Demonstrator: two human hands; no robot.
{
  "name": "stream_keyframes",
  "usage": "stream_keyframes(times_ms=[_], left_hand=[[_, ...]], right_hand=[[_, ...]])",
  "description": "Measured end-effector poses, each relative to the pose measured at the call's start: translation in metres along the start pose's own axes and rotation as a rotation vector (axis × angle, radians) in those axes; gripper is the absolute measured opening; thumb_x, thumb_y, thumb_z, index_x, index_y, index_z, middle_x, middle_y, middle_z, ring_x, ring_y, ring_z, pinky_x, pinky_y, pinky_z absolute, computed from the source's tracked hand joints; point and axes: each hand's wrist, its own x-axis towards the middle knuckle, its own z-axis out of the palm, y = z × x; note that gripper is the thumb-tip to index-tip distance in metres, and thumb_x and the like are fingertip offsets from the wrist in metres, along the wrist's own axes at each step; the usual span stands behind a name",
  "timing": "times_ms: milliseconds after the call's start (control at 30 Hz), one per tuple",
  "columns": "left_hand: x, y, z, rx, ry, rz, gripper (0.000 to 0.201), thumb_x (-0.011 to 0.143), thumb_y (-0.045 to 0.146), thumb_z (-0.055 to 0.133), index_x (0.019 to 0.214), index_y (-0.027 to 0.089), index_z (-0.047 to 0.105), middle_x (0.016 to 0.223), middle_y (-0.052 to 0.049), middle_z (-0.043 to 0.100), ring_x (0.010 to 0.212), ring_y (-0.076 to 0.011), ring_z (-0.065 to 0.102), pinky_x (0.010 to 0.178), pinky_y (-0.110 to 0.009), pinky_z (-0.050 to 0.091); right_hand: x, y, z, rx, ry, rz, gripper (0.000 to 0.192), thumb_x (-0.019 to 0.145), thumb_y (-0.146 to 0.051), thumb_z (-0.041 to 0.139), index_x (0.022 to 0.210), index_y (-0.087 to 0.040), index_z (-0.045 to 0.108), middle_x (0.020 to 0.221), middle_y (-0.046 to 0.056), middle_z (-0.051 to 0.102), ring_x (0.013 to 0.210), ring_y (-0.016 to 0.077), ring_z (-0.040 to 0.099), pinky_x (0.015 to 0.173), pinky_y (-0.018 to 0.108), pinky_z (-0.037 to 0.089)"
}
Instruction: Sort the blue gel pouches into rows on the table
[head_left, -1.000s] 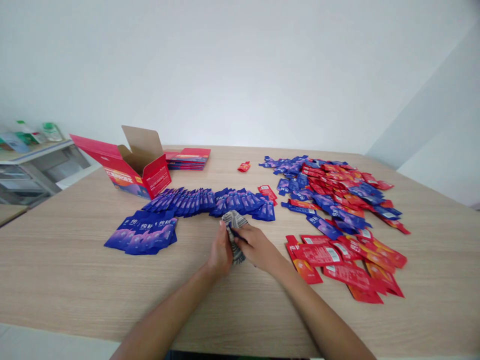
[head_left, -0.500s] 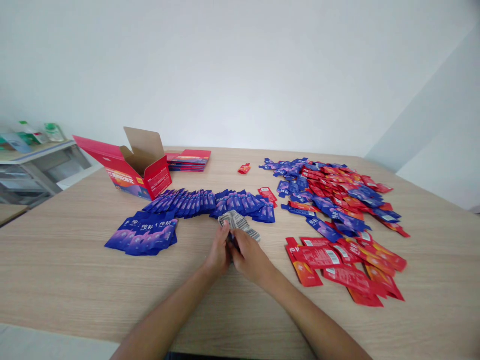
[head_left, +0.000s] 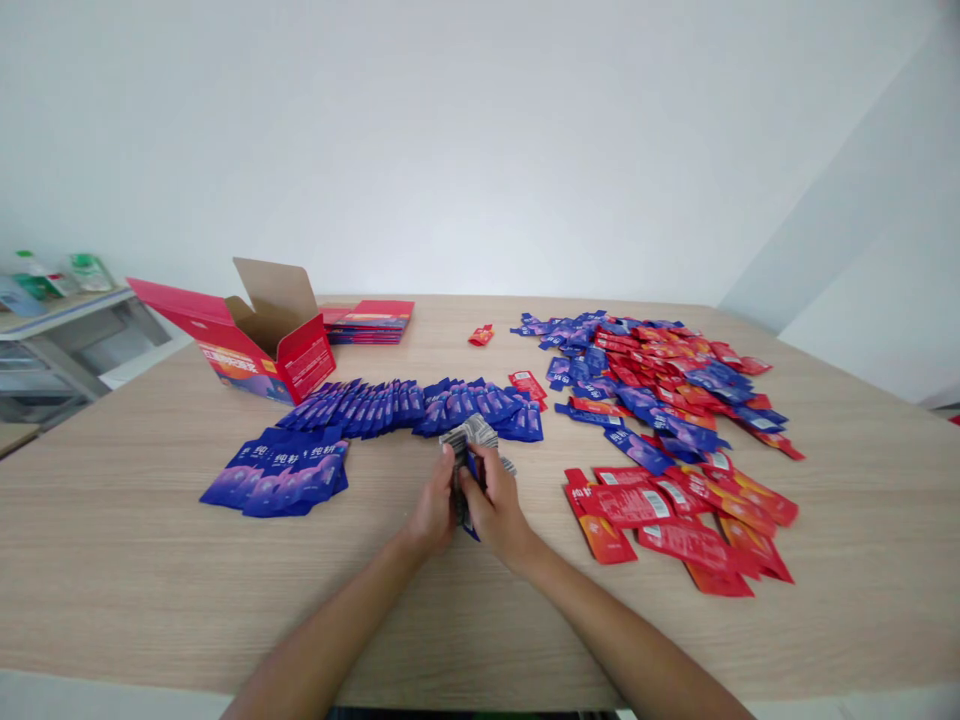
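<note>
I see a wooden table (head_left: 135, 590), two forearms (head_left: 337, 625) slanting together over it, a row of blue packets (head_left: 384, 407) just beyond the left hand (head_left: 432, 508) and right hand (head_left: 501, 512); both, fingers curled, grip a striped bundle (head_left: 480, 431) between them.

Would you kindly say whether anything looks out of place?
One small red-orange packet lies alone toward the back of the wooden table, apart from the red-and-blue packet heap. Another flat red packet sits behind the fanned row of blue packets, odd against their colour.
</note>
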Motion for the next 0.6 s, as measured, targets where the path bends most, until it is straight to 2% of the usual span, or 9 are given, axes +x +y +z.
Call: stream_keyframes(times_ms=[133, 300, 433, 500, 600], left_hand=[[0.005, -0.008, -0.007, 0.11, -0.101, 0.093, 0.056, 0.077, 0.063, 0.073, 0.11, 0.017, 0.076, 0.124, -0.011, 0.072, 0.141, -0.0306, 0.046, 0.123, -0.042, 0.029], [0.01, -0.012, -0.017, 0.276, -0.205, 0.171, 0.066, 0.082, 0.068, 0.064, 0.128, 0.021, 0.069, 0.145, -0.008, 0.06, 0.151, -0.0267, 0.03, 0.127, -0.039, 0.013], [0.005, -0.007, -0.016, 0.369, -0.256, 0.196, 0.057, 0.088, 0.057, 0.064, 0.132, 0.021, 0.066, 0.147, -0.008, 0.057, 0.154, -0.024, 0.025, 0.127, -0.037, 0.009], [0.0, -0.004, -0.012, 0.335, -0.261, 0.184, 0.049, 0.088, 0.048, 0.067, 0.13, 0.021, 0.068, 0.145, -0.009, 0.059, 0.154, -0.0218, 0.023, 0.127, -0.034, 0.01], [-0.004, -0.002, -0.008, 0.266, -0.265, 0.126, 0.038, 0.087, 0.034, 0.071, 0.122, 0.021, 0.071, 0.138, -0.009, 0.064, 0.151, -0.0209, 0.031, 0.125, -0.033, 0.016]], right_hand=[[0.002, 0.003, -0.003, 0.126, 0.074, 0.03, 0.028, 0.095, -0.033, 0.057, 0.12, -0.023, 0.058, 0.108, 0.007, 0.07, 0.098, 0.0231, 0.066, 0.09, 0.039, 0.051], [0.008, 0.002, -0.005, 0.286, 0.171, 0.081, 0.031, 0.092, -0.038, 0.061, 0.119, -0.023, 0.059, 0.112, 0.006, 0.069, 0.104, 0.0222, 0.064, 0.095, 0.038, 0.049], [0.016, -0.002, -0.011, 0.363, 0.27, 0.151, 0.032, 0.089, -0.041, 0.063, 0.115, -0.023, 0.058, 0.105, 0.004, 0.069, 0.098, 0.0205, 0.063, 0.092, 0.037, 0.05], [0.021, 0.0, -0.014, 0.402, 0.296, 0.182, 0.034, 0.087, -0.043, 0.063, 0.114, -0.023, 0.057, 0.103, 0.003, 0.068, 0.096, 0.0204, 0.063, 0.089, 0.036, 0.051], [0.026, 0.005, -0.019, 0.453, 0.314, 0.229, 0.038, 0.085, -0.045, 0.064, 0.115, -0.024, 0.055, 0.099, 0.002, 0.066, 0.09, 0.0202, 0.063, 0.083, 0.035, 0.051]])
